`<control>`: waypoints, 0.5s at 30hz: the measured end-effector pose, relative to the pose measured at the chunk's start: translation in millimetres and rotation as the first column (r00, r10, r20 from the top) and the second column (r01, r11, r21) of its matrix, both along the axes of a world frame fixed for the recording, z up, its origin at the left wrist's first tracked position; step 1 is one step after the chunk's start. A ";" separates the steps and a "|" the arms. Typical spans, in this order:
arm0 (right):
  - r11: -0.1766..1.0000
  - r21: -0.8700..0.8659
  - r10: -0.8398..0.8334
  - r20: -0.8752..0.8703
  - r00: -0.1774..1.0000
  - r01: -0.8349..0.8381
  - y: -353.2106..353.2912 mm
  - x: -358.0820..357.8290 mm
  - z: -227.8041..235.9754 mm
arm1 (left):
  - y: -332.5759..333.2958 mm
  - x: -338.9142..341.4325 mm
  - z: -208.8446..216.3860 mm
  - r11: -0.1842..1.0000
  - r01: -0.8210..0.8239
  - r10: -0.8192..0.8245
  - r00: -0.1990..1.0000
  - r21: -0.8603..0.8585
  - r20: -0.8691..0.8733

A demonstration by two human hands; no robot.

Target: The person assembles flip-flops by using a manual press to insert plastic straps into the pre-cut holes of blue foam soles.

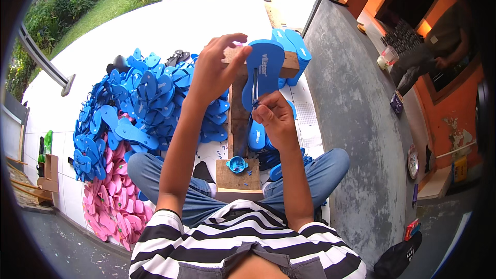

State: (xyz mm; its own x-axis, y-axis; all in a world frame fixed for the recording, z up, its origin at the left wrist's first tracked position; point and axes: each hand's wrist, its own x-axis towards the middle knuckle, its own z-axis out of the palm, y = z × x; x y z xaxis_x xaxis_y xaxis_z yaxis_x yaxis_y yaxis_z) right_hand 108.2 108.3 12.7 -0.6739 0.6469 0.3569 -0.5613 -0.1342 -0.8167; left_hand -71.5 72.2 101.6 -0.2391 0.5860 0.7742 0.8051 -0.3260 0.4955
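A blue flip-flop sole (265, 62) stands tilted up in front of me over a wooden bench, pale lettering on its face. My left hand (219, 64) is raised beside its upper left edge, fingers apart, the thumb close to or touching the rim. At the sole's lower end my right hand (275, 119) is closed, thumb and fingers pinched together. A thin metal tool (255, 87) runs up the sole's face from that pinch. Something small and dark blue shows at the fingertips, too small to name. A small blue bowl (237, 164) of blue bits sits on the bench's near end.
Left lies a big heap of blue flip-flops (147, 90), with pink ones (116, 196) nearer me. Stacked blue soles (297, 54) stand behind the bench. A grey ledge (361, 124) runs along the right. Another person (444, 46) sits far right; two people's legs show at the top.
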 end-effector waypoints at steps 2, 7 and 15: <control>0.999 -0.022 0.047 -0.002 0.999 -0.047 5.0 -0.6 -4.1 | 7.7 -4.2 1.5 0.967 0.054 -0.052 0.999 -0.247 0.015; 0.984 -0.098 0.151 -0.004 0.988 -0.151 24.6 -10.6 -5.4 | 13.2 0.2 -3.1 0.954 0.080 -0.061 0.995 -0.288 0.075; 0.963 -0.268 0.010 -0.111 0.994 -0.039 -11.6 -4.2 -19.0 | -28.5 32.4 -22.6 0.982 0.148 -0.126 0.977 -0.118 0.175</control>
